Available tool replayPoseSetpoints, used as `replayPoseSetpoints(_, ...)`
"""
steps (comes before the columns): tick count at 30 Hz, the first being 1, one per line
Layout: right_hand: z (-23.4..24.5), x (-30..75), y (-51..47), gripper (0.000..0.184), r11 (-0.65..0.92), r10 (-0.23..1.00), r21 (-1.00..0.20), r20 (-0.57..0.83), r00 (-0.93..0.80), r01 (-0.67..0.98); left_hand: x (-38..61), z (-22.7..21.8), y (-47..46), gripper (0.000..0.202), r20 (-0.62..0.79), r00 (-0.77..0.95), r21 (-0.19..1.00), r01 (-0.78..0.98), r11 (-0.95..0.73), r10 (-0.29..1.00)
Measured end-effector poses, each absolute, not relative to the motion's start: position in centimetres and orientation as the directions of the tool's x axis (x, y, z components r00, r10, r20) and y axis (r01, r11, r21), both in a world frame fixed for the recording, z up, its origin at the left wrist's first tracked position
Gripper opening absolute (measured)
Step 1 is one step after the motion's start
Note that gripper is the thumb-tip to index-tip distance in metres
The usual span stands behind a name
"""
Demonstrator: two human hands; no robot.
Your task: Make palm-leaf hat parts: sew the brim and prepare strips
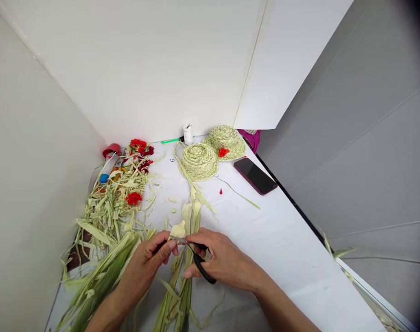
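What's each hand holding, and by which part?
Right hand: black-handled scissors, by the handles. Left hand: a pale husk piece, apparently by its lower edge.

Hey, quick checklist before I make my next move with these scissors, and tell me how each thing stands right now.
1. Scissors in hand: ok, the right hand has them by the black handles.
2. Pale husk piece held: ok, the left hand pinches it.
3. Left fingertips well away from the blades: not ok, they are right beside them.
4. Long husk strands out of the blades' path: cannot tell, they run just behind the scissors.
5. Phone out of the way: ok, it lies off to the right.
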State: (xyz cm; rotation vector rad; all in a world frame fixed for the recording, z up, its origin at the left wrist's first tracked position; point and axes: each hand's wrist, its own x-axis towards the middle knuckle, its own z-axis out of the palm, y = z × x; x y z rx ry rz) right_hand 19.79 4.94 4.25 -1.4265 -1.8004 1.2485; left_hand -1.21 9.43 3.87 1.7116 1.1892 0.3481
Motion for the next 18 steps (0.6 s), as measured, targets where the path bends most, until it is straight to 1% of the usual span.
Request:
replayPoseSetpoints(2, 4.1, 19.5, 4.9, 0.032, 0.025, 0.938, -0.893, -0.135, -0.32, 0.449, -1.2, 3.8, 9.4, 0.04, -0.294, 0.471, 0.827, 0.562, -0.025, 0.832)
replayPoseSetpoints(5, 3.5, 19.3, 5.0, 0.04, 0.03, 0.929, -0.895, -0.139, -0.343, 0.445, -1.6, 3.5, 9.6, 0.041, -0.324, 0.475, 0.809, 0.587, -0.02, 0.818)
replayPoseSetpoints(7, 3.1, 19.4, 5.1, 0.043, 0.043, 0.936, -0.884, -0.128, -0.329, 0.465, -2.1, 3.2, 9.8, 0.042, -0.339, 0.48, 0.79, 0.612, -0.032, 0.809)
replayPoseSetpoints(9, 2.9, 19.8, 5.2, 0.041, 0.029, 0.96, -0.875, -0.11, -0.258, 0.482, -2.4, 2.9, 10.0, 0.04, -0.334, 0.468, 0.766, 0.64, -0.054, 0.818)
replayPoseSetpoints(11, 3.0, 20.4, 5.4, 0.036, -0.021, 0.985, -0.872, -0.101, -0.138, 0.489, -2.5, 2.7, 10.1, 0.036, -0.317, 0.424, 0.729, 0.681, -0.069, 0.848)
replayPoseSetpoints(14, 3.4, 21.1, 5.5, 0.034, -0.084, 0.996, -0.882, -0.087, 0.015, 0.464, -1.8, 2.6, 10.1, 0.027, -0.338, 0.357, 0.664, 0.746, -0.048, 0.871)
replayPoseSetpoints(16, 3.5, 21.3, 5.6, 0.034, -0.098, 0.995, -0.891, -0.082, 0.054, 0.443, -1.2, 2.5, 9.9, 0.023, -0.381, 0.359, 0.614, 0.787, -0.057, 0.852)
replayPoseSetpoints(18, 3.5, 21.2, 5.5, 0.033, -0.102, 0.995, -0.898, -0.085, 0.059, 0.427, -0.8, 2.2, 9.7, 0.018, -0.419, 0.409, 0.572, 0.813, -0.114, 0.811)
